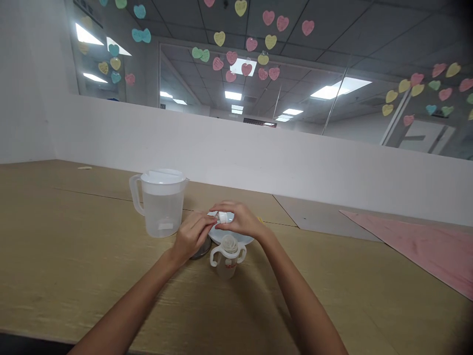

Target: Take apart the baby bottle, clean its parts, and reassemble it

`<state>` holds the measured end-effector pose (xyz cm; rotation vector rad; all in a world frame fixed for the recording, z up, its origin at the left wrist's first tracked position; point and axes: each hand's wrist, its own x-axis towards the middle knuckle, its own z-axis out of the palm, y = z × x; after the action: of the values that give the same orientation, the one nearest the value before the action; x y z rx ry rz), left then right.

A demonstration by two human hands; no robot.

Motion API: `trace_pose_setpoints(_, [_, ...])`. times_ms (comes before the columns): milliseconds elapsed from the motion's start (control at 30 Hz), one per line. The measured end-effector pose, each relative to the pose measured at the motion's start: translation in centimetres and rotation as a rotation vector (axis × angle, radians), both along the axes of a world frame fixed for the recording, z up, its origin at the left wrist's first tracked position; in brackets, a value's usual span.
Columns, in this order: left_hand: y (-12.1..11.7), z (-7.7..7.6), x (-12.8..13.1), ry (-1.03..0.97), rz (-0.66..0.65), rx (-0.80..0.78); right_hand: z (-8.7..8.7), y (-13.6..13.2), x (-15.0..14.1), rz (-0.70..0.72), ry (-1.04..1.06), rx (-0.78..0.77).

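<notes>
My right hand [240,220] grips a small white cap-like part [222,217] between thumb and fingers. The fingertips of my left hand [192,230] are pinched together at the part's left end; whether they hold a separate piece is too small to tell. Just below the hands a clear baby bottle [226,268] with two white side handles stands upright, with a pale, ridged, rounded piece [229,243] at its top. Behind it lies a pale blue-white plate [244,239], partly covered by my hands. Beneath my left hand a dark round object [201,250] shows only in part.
A translucent lidded pitcher [162,209] stands left of my hands, its handle to the left. Pink cloth or sheeting [417,246] covers the table's right side. A low white wall [236,148] and glass with heart-shaped notes rise behind the wooden table [92,266].
</notes>
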<state>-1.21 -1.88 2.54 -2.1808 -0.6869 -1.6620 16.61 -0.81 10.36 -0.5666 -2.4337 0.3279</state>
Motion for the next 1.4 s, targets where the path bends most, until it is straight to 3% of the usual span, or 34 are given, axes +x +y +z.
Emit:
trace_pose_setpoints(233, [-0.4,0.5,0.2,0.115,0.053,0.053,-0.7,1.5,0.7,0.007,0.062,-0.196])
trace_pose_setpoints(400, [-0.7,0.8,-0.3,0.142,0.001,0.154,0.5,0.5,1.5,0.053,0.028,-0.344])
trace_pose_setpoints(533, [-0.4,0.4,-0.5,0.114,-0.048,0.183,1.5,-0.6,1.6,0.022,-0.016,-0.361])
trace_pose_setpoints(633, [-0.2,0.0,-0.2,0.087,-0.033,0.058,1.5,-0.9,1.4,-0.024,-0.102,-0.27])
trace_pose_setpoints(767, [-0.6,-0.4,0.8,-0.01,0.044,-0.321,0.9,-0.5,1.7,-0.233,-0.162,-0.035])
trace_pose_setpoints(833, [-0.8,-0.6,1.3,-0.016,-0.02,-0.498,0.8,-0.5,2.0,-0.304,-0.132,-0.003])
trace_pose_setpoints(900, [-1.0,-1.1,1.9,0.063,-0.138,-0.604,1.2,-0.8,2.1,-0.267,-0.068,-0.053])
trace_pose_setpoints(1000, [-1.2,-1.9,2.7,0.165,-0.203,-0.651,2.0,-1.9,2.0,-0.101,-0.054,-0.199])
trace_pose_setpoints(1100, [-1.2,-2.5,3.4,0.147,-0.183,-0.674,2.5,-2.7,1.8,-0.028,-0.204,-0.301])
trace_pose_setpoints(1233, [-1.4,-2.3,3.6,0.136,-0.189,-0.751,2.1,-2.4,1.9,-0.12,-0.39,-0.285])
trace_pose_setpoints(1400, [-1.6,-2.4,3.6,0.086,-0.164,-0.795,1.4,-1.6,2.5,-0.234,-0.442,-0.323])
